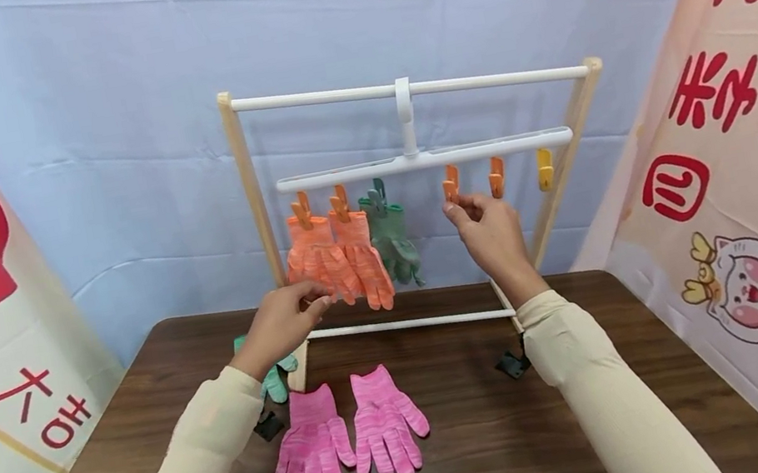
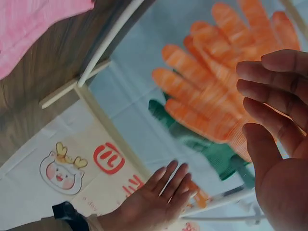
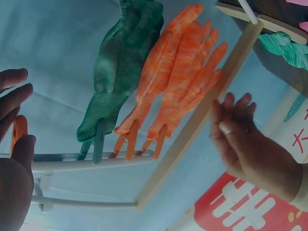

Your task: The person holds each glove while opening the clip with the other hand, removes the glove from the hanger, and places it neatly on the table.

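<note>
Knit-cloth gloves (image 1: 365,260), smooth plastic clips (image 1: 497,177)

mint glove (image 1: 274,387): partly hidden, head view | pink glove (image 2: 33,29): cut off, left wrist view, top-left

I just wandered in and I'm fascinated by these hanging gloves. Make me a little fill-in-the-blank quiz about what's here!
1. The hand raised to a bare orange clip is the person's ___ one.
2. The flat gloves lying side by side at the front of the table are coloured ___.
3. The hung gloves beside the green glove are coloured ___.
4. In the head view, the end clip at the far right of the white hanger is coloured ___.

Missing words: right; pink; orange; yellow.
</note>
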Demonstrator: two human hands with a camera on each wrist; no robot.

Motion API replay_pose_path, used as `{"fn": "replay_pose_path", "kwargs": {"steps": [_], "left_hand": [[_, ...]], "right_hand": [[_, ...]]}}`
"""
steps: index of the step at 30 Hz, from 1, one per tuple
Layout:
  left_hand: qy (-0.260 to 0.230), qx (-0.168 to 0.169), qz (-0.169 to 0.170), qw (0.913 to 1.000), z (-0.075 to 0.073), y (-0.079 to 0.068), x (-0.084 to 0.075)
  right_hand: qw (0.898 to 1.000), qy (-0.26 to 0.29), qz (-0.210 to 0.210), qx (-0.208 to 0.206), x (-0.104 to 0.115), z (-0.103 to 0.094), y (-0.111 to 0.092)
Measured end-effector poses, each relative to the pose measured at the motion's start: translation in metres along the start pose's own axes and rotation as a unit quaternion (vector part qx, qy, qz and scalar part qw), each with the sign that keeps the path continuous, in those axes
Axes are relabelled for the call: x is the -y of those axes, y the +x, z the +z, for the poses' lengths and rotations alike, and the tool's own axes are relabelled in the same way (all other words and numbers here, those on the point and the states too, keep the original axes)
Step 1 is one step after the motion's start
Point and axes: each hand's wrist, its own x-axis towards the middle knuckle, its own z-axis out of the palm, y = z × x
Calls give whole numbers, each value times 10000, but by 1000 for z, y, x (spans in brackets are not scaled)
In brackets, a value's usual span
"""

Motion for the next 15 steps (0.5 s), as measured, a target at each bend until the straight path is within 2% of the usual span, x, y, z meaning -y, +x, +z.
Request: {"fn": "replay_pose_path", "kwargs": {"steps": [3, 8, 15], "left_hand": [[39, -115, 197, 9997, 2, 4, -11], [11, -272, 449, 9986, 7, 13, -19], [-311, -256, 524, 9978, 13, 22, -33]], "right_hand": [[10000, -28, 5, 35, -1, 1, -1], [9994, -223, 121, 232, -1, 6, -2], [9957, -128, 564, 722, 3, 15, -3]]}}
